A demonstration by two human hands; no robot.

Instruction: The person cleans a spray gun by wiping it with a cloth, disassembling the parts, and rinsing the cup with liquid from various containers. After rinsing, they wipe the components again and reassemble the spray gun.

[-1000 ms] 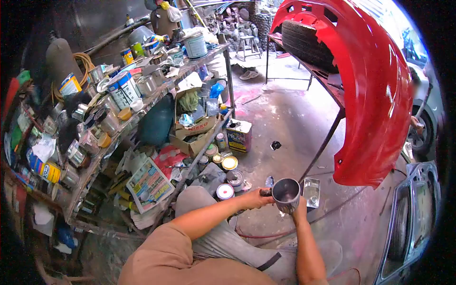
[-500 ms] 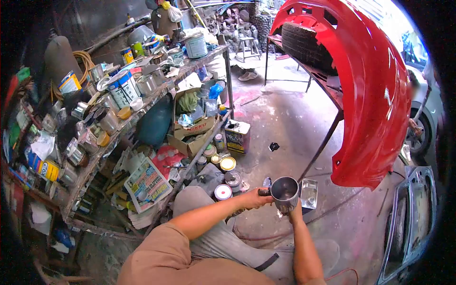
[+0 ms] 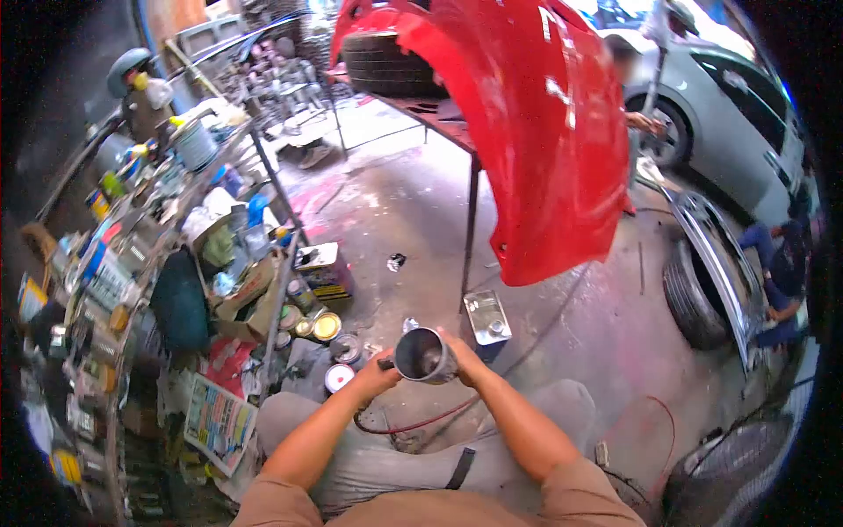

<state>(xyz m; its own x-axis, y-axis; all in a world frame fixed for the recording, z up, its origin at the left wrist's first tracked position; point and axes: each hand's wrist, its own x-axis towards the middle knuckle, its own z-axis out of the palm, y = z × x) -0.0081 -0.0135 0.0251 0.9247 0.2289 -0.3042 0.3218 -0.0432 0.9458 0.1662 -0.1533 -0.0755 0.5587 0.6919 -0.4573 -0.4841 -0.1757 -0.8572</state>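
Note:
A dark metal cup of a spray gun, open at the top, is held between my two hands above my lap. My left hand is closed round the dark handle part on the cup's left. Against the cup's right side, my right hand is wrapped with its fingers partly hidden behind the cup. A rectangular metal can stands on the floor just beyond my right hand. Paint tins, one with yellow content and one with a white lid, stand left of my left hand.
A red car bumper rests on a metal stand ahead. Cluttered shelves line the left. Tyres, a car door frame and a grey car are at the right, with people nearby. A red hose crosses the floor.
The view has swung right, showing more of the car and another person. My right hand has shifted from under the cup to its right side, and the cup appears further left and tilted.

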